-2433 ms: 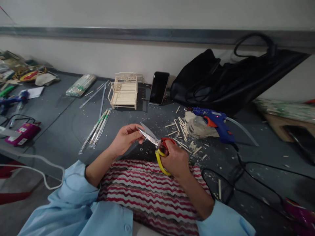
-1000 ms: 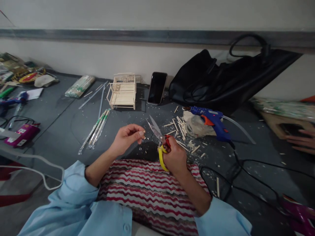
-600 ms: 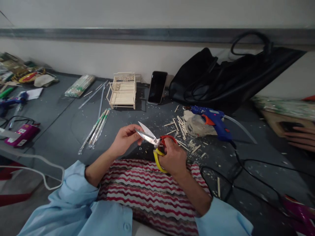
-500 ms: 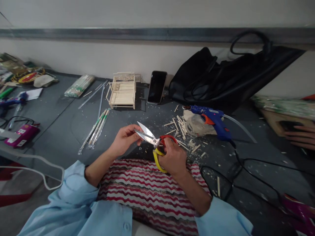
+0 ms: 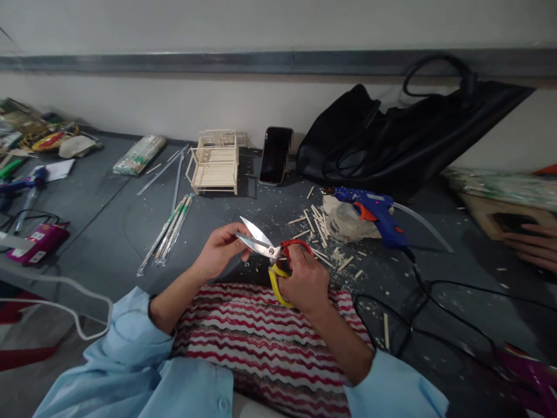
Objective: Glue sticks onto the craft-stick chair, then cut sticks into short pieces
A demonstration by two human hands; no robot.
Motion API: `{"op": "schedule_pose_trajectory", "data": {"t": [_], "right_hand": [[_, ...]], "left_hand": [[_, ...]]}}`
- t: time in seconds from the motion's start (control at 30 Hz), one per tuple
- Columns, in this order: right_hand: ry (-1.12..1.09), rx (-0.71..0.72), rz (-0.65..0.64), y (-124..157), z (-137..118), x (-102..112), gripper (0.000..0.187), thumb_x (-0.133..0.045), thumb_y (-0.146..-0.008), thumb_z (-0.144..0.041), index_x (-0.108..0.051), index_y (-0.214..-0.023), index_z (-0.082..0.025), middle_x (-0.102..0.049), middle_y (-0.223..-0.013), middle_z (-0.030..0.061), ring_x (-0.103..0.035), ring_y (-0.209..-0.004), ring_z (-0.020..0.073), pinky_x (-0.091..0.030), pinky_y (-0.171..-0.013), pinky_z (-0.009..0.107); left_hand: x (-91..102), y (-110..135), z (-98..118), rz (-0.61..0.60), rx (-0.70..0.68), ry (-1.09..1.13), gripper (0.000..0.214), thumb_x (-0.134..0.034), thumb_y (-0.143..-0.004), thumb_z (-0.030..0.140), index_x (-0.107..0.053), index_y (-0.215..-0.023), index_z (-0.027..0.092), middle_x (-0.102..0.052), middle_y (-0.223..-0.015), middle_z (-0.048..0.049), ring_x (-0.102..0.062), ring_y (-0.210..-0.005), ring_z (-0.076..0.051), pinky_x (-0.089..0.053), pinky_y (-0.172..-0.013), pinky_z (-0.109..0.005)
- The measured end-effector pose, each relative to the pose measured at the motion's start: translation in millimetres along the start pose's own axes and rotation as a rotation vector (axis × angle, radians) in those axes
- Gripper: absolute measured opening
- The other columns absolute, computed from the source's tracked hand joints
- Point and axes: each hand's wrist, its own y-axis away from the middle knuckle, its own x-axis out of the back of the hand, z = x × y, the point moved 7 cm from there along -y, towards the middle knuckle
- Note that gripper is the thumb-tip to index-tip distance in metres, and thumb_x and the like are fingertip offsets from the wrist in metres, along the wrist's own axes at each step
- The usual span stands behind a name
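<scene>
My right hand (image 5: 305, 277) grips scissors (image 5: 270, 252) with one red and one yellow handle, their blades spread and pointing to the left. Close to the blade tips is my left hand (image 5: 221, 249), thumb and fingers pinched together; whatever lies between them is too small or hidden to make out. Beyond the hands stands a small bed-like frame (image 5: 215, 174) built of pale sticks. Short cut stick pieces (image 5: 319, 226) are scattered to the right of the scissors. Wrapped sticks (image 5: 169, 232) lie left of my left hand.
A blue glue gun (image 5: 378, 212) rests on the right, its cable (image 5: 420, 278) trailing along the table. Behind are a phone (image 5: 275, 155) and a black bag (image 5: 374, 139). Another person's hand (image 5: 531, 244) is at the right edge. A purple power block (image 5: 38, 244) sits at left.
The view has shifted very slightly. Both hands and the spread scissors keep nearly the same pose.
</scene>
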Motion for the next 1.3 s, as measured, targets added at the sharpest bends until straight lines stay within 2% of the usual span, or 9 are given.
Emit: {"op": "schedule_pose_trajectory", "data": {"t": [0.23, 0.57, 0.73, 0.97, 1.3], "right_hand": [[0.022, 0.012, 0.035, 0.3, -2.6, 3.8, 0.015, -0.052, -0.072, -0.028, -0.055, -0.084, -0.018, -0.059, -0.071, 0.0046, -0.052, -0.069, 0.0187, -0.034, -0.063, 0.027], [0.018, -0.002, 0.034, 0.9, -2.7, 5.2, 0.015, -0.053, -0.073, -0.028, -0.053, -0.085, -0.019, -0.054, -0.068, 0.0035, -0.05, -0.069, 0.0196, -0.035, -0.063, 0.028], [0.025, -0.002, 0.038, 0.6, -4.8, 7.0, 0.014, -0.052, -0.072, -0.027, -0.054, -0.084, -0.019, -0.053, -0.067, 0.0032, -0.048, -0.067, 0.0195, -0.034, -0.063, 0.029], [0.054, -0.006, 0.041, 0.2, -4.2, 6.6, 0.015, -0.053, -0.074, -0.029, -0.054, -0.085, -0.019, -0.055, -0.068, 0.0036, -0.05, -0.068, 0.0196, -0.034, -0.063, 0.028], [0.034, -0.002, 0.022, 0.3, -3.3, 4.0, 0.013, -0.052, -0.074, -0.028, -0.054, -0.083, -0.019, -0.056, -0.069, 0.0041, -0.05, -0.068, 0.019, -0.034, -0.062, 0.028]], "left_hand": [[-2.9, 1.0, 0.0, 0.024, 0.012, 0.026, 0.023, -0.072, -0.074, 0.033, -0.059, -0.077, 0.014, -0.058, -0.055, 0.0017, -0.053, -0.051, -0.009, -0.039, -0.054, -0.023], [-3.1, 1.3, -2.1, 0.067, 0.014, 0.018, 0.023, -0.071, -0.074, 0.034, -0.059, -0.077, 0.015, -0.059, -0.056, 0.0014, -0.054, -0.051, -0.009, -0.038, -0.056, -0.023], [-4.8, 1.4, 0.5, 0.091, 0.027, 0.009, 0.029, -0.074, -0.07, 0.037, -0.057, -0.069, 0.014, -0.058, -0.054, 0.0015, -0.053, -0.05, -0.009, -0.04, -0.056, -0.024], [-4.6, 1.8, -0.9, 0.094, 0.028, 0.029, 0.026, -0.073, -0.072, 0.036, -0.061, -0.076, 0.014, -0.06, -0.055, 0.0011, -0.055, -0.049, -0.01, -0.041, -0.054, -0.024], [-2.3, 1.4, 0.4, 0.073, -0.016, 0.015, 0.024, -0.073, -0.073, 0.035, -0.06, -0.075, 0.014, -0.06, -0.058, 0.0013, -0.053, -0.047, -0.008, -0.04, -0.05, -0.023]]}}
